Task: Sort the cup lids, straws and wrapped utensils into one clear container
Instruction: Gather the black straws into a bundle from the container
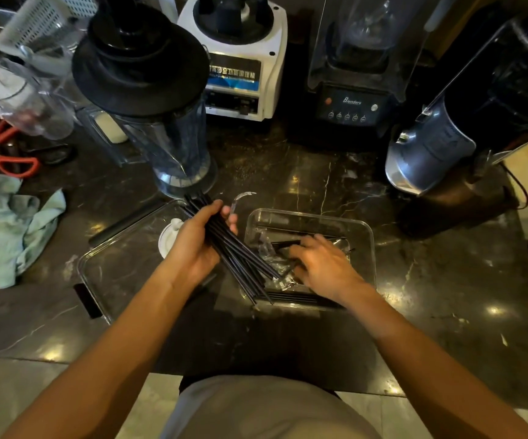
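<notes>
Your left hand [197, 240] grips the bundle of black straws [234, 248], its long axis slanting from far-left to near-right, lower ends over the clear container [368, 242], where your right hand [322, 264] rests loosely spread on the wrapped utensils [270, 248].

Bare forearms — no sleeves, beige garment

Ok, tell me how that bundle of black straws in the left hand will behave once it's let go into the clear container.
The black straws look thin, straight and round, so they will likely scatter and roll rather than stay bundled. Already fanned apart below the left hand, they probably slide easily against each other. They seem light; the clear container should barely shift, though its walls look low enough for long ends to overhang.
</notes>
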### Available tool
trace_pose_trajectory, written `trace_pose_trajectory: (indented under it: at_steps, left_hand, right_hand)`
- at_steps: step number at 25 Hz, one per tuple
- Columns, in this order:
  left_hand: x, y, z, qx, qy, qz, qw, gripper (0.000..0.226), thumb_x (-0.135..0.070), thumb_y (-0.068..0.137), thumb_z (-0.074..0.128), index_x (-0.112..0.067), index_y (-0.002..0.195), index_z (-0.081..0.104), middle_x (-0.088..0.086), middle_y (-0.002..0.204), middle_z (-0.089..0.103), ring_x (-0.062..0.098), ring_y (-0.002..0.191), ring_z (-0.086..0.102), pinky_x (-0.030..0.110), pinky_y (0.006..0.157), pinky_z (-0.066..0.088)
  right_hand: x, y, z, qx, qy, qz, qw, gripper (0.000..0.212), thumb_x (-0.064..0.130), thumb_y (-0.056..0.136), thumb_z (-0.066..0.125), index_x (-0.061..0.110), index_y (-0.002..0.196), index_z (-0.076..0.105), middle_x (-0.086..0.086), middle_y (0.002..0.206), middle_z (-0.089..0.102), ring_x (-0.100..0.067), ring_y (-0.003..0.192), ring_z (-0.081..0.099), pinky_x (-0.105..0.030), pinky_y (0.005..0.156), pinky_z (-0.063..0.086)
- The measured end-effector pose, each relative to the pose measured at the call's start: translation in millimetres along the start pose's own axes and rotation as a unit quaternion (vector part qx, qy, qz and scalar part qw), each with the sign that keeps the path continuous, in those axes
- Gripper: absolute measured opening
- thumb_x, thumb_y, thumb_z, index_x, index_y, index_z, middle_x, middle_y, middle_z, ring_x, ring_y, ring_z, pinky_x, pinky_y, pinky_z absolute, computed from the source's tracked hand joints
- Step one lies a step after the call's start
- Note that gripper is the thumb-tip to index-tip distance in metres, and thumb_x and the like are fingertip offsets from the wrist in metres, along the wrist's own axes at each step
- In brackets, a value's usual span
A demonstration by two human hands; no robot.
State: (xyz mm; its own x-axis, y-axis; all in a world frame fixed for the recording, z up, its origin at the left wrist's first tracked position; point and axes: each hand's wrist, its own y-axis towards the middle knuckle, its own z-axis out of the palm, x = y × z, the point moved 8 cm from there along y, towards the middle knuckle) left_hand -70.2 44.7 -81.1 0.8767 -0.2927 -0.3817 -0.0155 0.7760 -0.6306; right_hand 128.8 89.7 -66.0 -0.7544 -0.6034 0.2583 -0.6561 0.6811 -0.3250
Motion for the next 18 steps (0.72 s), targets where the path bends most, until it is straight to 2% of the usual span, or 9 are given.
trace_pose_trajectory:
  at_steps: [5,6,8,10,12,14,15,16,18]
  left_hand:
    - [-3.9,-5.1,0.5,0.007,-0.006,0.004,1.000,0.012,-0.021,0.102,0.057,-0.013,0.094,0.062,-0.002,0.083,0.062,0.011,0.071,0.064,0.023,0.072,0.055]
    - [-4.9,-4.4,0.1,0.007,-0.010,0.006,1.000,0.010,-0.020,0.102,0.057,-0.012,0.096,0.061,-0.002,0.083,0.062,0.011,0.071,0.064,0.023,0.072,0.056]
    - [-5.1,-3.3,2.0,0.013,-0.013,0.002,1.000,0.008,-0.020,0.101,0.058,-0.012,0.100,0.060,-0.001,0.086,0.061,0.012,0.073,0.065,0.024,0.072,0.056]
    - [-4.4,-2.5,3.6,0.007,-0.008,0.004,1.000,0.010,-0.019,0.102,0.057,-0.011,0.098,0.061,-0.001,0.084,0.063,0.012,0.073,0.065,0.024,0.072,0.056]
    - [-4.4,-3.4,5.9,0.001,-0.001,0.009,1.000,0.011,-0.018,0.102,0.056,-0.011,0.098,0.063,-0.001,0.082,0.064,0.011,0.073,0.066,0.024,0.071,0.056]
    - [-3.9,-2.8,6.5,0.002,0.000,0.012,1.000,0.009,-0.018,0.102,0.056,-0.012,0.107,0.060,-0.001,0.084,0.065,0.012,0.074,0.067,0.024,0.072,0.056]
    - [-4.0,-2.0,6.3,0.002,-0.004,0.012,1.000,0.013,-0.018,0.102,0.057,-0.012,0.114,0.057,-0.001,0.086,0.065,0.013,0.075,0.067,0.025,0.074,0.056]
    - [-3.9,-0.9,5.0,0.001,-0.007,0.011,1.000,0.018,-0.018,0.102,0.057,-0.012,0.119,0.054,0.000,0.087,0.066,0.013,0.076,0.068,0.025,0.075,0.056]
    - [-2.7,1.1,6.4,0.005,-0.009,0.009,1.000,0.023,-0.018,0.102,0.057,-0.012,0.123,0.051,0.001,0.090,0.064,0.014,0.076,0.068,0.026,0.076,0.056]
  right_hand:
    - [-40.2,-29.6,-19.8,-0.006,0.047,0.043,0.998,0.015,0.038,0.089,0.074,0.033,0.102,0.070,0.014,0.112,0.054,-0.014,0.104,0.046,-0.040,0.093,0.044]
    - [-45.0,-33.9,-21.1,0.003,0.086,0.050,0.995,0.008,0.039,0.088,0.074,0.039,0.093,0.068,0.018,0.107,0.054,-0.013,0.100,0.049,-0.039,0.089,0.045]
    - [-52.9,-37.1,-18.6,0.032,0.204,0.101,0.973,0.017,0.032,0.090,0.075,0.039,0.079,0.064,0.016,0.095,0.064,-0.013,0.089,0.062,-0.039,0.082,0.051]
    - [-51.4,-35.6,-12.2,0.080,0.221,0.135,0.963,0.015,0.025,0.092,0.074,0.035,0.082,0.068,0.010,0.091,0.070,-0.012,0.088,0.067,-0.037,0.080,0.054]
    - [-36.9,-36.3,-0.7,0.166,0.152,0.125,0.966,0.009,0.028,0.094,0.072,0.033,0.101,0.070,0.009,0.103,0.070,-0.012,0.100,0.065,-0.030,0.082,0.048]
    - [-23.2,-42.6,11.9,0.262,0.178,0.124,0.940,0.035,0.025,0.096,0.068,0.030,0.130,0.062,0.013,0.128,0.060,-0.014,0.117,0.059,-0.030,0.093,0.047]
    - [-22.3,-42.6,10.5,0.267,0.210,0.132,0.931,0.044,0.021,0.098,0.065,0.029,0.140,0.055,0.014,0.133,0.054,-0.014,0.117,0.058,-0.033,0.095,0.049]
    - [-25.9,-38.9,5.6,0.232,0.242,0.147,0.931,0.043,0.017,0.099,0.062,0.028,0.140,0.054,0.009,0.129,0.058,-0.015,0.108,0.062,-0.038,0.089,0.053]
    - [-44.8,-22.9,-13.7,0.087,0.181,0.170,0.965,0.031,0.013,0.100,0.057,0.025,0.129,0.061,-0.003,0.116,0.071,-0.021,0.092,0.070,-0.045,0.081,0.057]
